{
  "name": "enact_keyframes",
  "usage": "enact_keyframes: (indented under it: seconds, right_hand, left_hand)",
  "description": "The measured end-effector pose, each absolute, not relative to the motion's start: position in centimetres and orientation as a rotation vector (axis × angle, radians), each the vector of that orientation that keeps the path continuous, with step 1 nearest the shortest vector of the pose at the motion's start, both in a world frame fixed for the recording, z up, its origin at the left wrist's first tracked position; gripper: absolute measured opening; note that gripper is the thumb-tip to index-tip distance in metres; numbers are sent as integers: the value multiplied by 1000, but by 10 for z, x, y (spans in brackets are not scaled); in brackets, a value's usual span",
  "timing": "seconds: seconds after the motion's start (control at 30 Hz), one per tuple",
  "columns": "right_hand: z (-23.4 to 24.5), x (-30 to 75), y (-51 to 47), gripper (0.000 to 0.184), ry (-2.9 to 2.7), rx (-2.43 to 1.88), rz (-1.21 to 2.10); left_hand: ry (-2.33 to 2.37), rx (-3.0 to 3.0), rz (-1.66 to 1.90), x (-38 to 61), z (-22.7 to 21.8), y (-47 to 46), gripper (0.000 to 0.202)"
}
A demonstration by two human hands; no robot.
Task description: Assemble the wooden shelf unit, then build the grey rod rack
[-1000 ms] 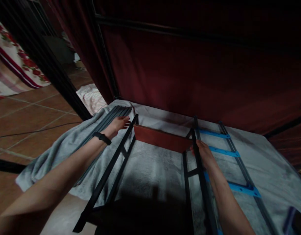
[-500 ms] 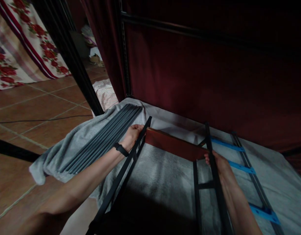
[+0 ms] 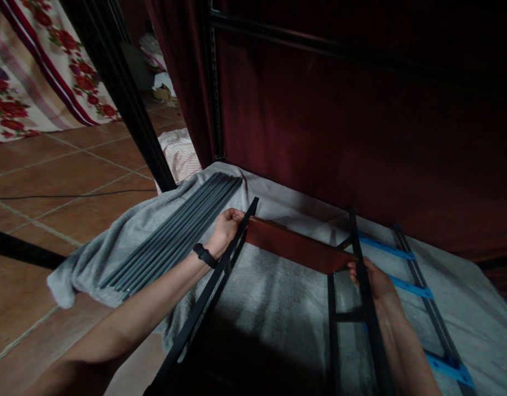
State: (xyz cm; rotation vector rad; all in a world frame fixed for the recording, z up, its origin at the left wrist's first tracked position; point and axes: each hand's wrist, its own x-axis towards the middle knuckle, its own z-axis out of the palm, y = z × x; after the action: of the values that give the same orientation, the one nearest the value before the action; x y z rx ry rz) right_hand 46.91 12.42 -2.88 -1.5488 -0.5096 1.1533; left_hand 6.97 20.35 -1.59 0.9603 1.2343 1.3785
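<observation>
A reddish-brown board (image 3: 294,245) spans between two black metal side frames, a left frame (image 3: 210,283) and a right frame (image 3: 366,297). My left hand (image 3: 227,228), with a black band on the wrist, is closed in a pinch against the outer side of the left frame, at the board's left end. What its fingertips grip is hidden. My right hand (image 3: 375,280) is wrapped round the right frame, its fingertips showing on the inner side near the board's right end.
Several grey tubes (image 3: 179,231) lie side by side on a grey blanket (image 3: 480,291). At the right rests another dark frame with blue crosspieces (image 3: 410,286). A black post (image 3: 129,104) stands at the left, and a dark red curtain (image 3: 319,126) hangs behind.
The view has shifted slightly. Both hands keep their places at the board's two ends, and the board and frames look the same relative to them.
</observation>
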Motion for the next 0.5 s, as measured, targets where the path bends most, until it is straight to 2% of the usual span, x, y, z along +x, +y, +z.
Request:
enact_keyframes:
  seconds: [0.17,0.3,0.5]
  right_hand:
    - [-34,472,124,8,-548,-1538,1018]
    - [-35,472,120,19,-650,-1586,864]
    - [-41,480,116,33,-959,-1715,705]
  left_hand:
    - [1216,970,1353,66,-19,204,21]
    - [1241,889,1301,63,-21,204,37]
    - [1227,840,1323,66,-21,206,34]
